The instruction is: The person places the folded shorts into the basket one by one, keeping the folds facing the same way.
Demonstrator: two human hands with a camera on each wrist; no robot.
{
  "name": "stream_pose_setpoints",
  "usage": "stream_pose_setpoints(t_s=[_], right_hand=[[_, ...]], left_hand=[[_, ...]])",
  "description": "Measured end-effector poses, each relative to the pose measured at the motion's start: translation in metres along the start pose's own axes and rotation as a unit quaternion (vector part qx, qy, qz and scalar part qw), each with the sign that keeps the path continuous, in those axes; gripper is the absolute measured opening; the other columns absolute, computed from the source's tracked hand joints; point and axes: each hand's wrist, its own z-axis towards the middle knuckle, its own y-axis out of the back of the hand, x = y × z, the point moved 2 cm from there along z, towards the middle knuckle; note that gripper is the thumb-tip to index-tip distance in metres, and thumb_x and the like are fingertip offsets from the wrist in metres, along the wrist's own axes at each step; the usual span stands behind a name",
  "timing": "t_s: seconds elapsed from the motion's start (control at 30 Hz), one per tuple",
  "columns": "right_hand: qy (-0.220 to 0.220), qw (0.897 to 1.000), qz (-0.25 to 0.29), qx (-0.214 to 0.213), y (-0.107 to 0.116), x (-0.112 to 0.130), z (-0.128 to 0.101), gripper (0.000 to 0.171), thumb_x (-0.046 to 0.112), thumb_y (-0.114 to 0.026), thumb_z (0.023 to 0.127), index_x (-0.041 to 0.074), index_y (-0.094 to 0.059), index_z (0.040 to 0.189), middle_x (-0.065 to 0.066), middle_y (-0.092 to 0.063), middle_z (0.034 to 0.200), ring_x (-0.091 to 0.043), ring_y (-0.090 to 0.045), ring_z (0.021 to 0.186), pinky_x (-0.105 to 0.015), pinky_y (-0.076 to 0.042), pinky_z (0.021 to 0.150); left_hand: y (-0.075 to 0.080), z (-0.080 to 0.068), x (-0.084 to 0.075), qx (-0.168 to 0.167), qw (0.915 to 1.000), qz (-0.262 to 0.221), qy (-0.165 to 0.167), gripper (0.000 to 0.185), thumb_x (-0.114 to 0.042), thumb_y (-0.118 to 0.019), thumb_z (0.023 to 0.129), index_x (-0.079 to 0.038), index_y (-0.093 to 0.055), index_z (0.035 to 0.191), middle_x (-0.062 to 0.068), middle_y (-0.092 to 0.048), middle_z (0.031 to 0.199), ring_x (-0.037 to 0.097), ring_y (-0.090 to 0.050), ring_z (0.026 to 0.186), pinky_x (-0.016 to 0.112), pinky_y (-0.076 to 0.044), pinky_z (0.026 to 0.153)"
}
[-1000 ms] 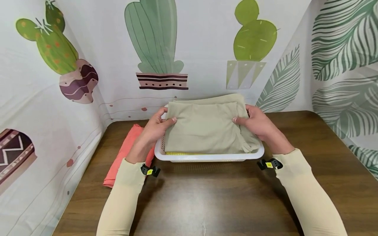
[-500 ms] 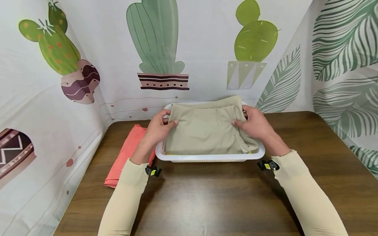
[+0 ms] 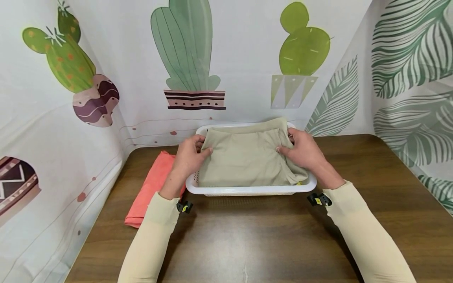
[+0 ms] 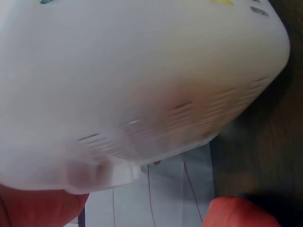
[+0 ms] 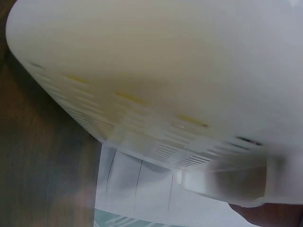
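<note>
A folded grey-green cloth (image 3: 244, 159) lies in a white plastic basket (image 3: 251, 190) in the head view. My left hand (image 3: 190, 155) pinches its left edge, thumb on top and fingers partly hidden beyond the rim. At the opposite edge, my right hand (image 3: 301, 149) grips the cloth in the same way, thumb pressed on the fabric. A bit of something yellow (image 3: 299, 183) shows under the cloth at the front right corner. Both wrist views are filled by the slotted outer wall of the basket, blurred, so the grips are mostly hidden there.
A folded coral-red cloth (image 3: 150, 190) lies on the brown wooden table (image 3: 244, 239), left of the basket and partly behind my left forearm. A white curtain (image 3: 247, 51) printed with cacti and leaves hangs close behind the basket.
Both hands have lowered the grey-green cloth a little into the basket and moved slightly closer together. More of the basket's back rim shows now. The coral-red cloth stays put.
</note>
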Motion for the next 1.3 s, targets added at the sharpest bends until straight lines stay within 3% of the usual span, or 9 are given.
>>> stream_pose_setpoints(t_s=[0.33, 0.77, 1.1, 1.3], right_hand=[[0.009, 1.0, -0.021, -0.014, -0.001, 0.0018, -0.0013, 0.025, 0.017, -0.08, 0.093, 0.003, -0.063, 0.104, -0.011, -0.068, 0.084, -0.028, -0.056, 0.081, -0.04, -0.045, 0.076], [0.007, 0.998, -0.052, -0.024, -0.0042, 0.002, -0.0014, 0.029, 0.018, -0.082, 0.091, 0.003, -0.057, 0.099, -0.009, -0.056, 0.078, -0.03, -0.052, 0.078, -0.041, -0.041, 0.072], [0.003, 0.997, -0.068, -0.023, -0.0069, 0.0023, -0.0012, 0.032, 0.019, -0.081, 0.091, 0.001, -0.059, 0.107, -0.012, -0.058, 0.083, -0.032, -0.054, 0.078, -0.044, -0.043, 0.072], [0.008, 0.997, -0.071, -0.029, -0.008, 0.0026, -0.0015, 0.032, 0.017, -0.082, 0.091, -0.001, -0.061, 0.109, -0.014, -0.063, 0.084, -0.034, -0.058, 0.081, -0.047, -0.046, 0.076]], left_hand=[[-0.0014, 0.001, 0.002, -0.006, 0.9998, 0.017, -0.004, 0.033, -0.015, -0.077, 0.098, -0.001, -0.069, 0.127, 0.016, -0.075, 0.114, 0.03, -0.071, 0.106, 0.046, -0.06, 0.088], [-0.0052, 0.0017, 0.0033, -0.011, 0.9991, 0.039, -0.016, 0.035, -0.015, -0.077, 0.098, 0.0, -0.07, 0.128, 0.014, -0.076, 0.11, 0.026, -0.073, 0.098, 0.043, -0.062, 0.082], [-0.0079, 0.0021, 0.0028, -0.028, 0.9967, 0.066, -0.037, 0.034, -0.012, -0.079, 0.096, 0.001, -0.072, 0.125, 0.013, -0.078, 0.104, 0.023, -0.072, 0.09, 0.039, -0.06, 0.077], [-0.0097, 0.002, 0.0024, -0.032, 0.9963, 0.073, -0.033, 0.038, -0.013, -0.079, 0.096, 0.003, -0.069, 0.128, 0.014, -0.077, 0.104, 0.024, -0.071, 0.091, 0.04, -0.059, 0.077]])
